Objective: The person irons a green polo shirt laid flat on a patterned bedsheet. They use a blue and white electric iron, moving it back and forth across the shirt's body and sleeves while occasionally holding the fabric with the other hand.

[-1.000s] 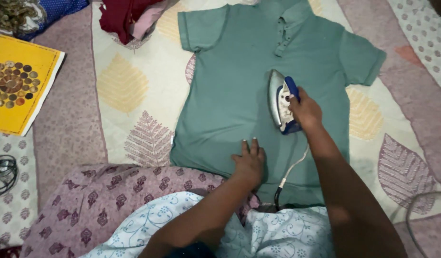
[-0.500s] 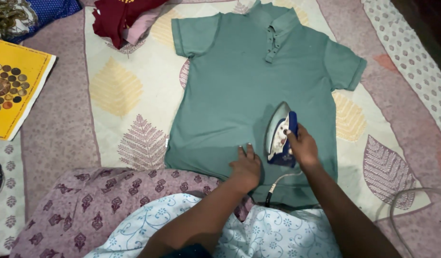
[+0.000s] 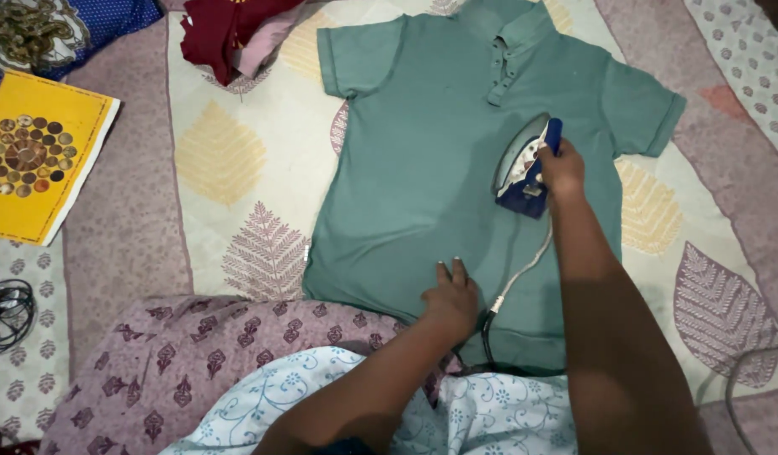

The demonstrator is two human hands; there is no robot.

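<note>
Leaf-patterned bedsheet (image 3: pixel 229 160) is spread beneath a green polo shirt (image 3: pixel 423 152); the blue iron (image 3: pixel 526 164) is gripped by the right hand (image 3: pixel 563 168) mid-chest, while the hem is pressed flat by the left hand (image 3: pixel 450 299).

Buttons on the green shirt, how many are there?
3, in a row down the placket of the green short-sleeved polo shirt: one by the collar, one midway, one lowest. The collar may hide more.
</note>
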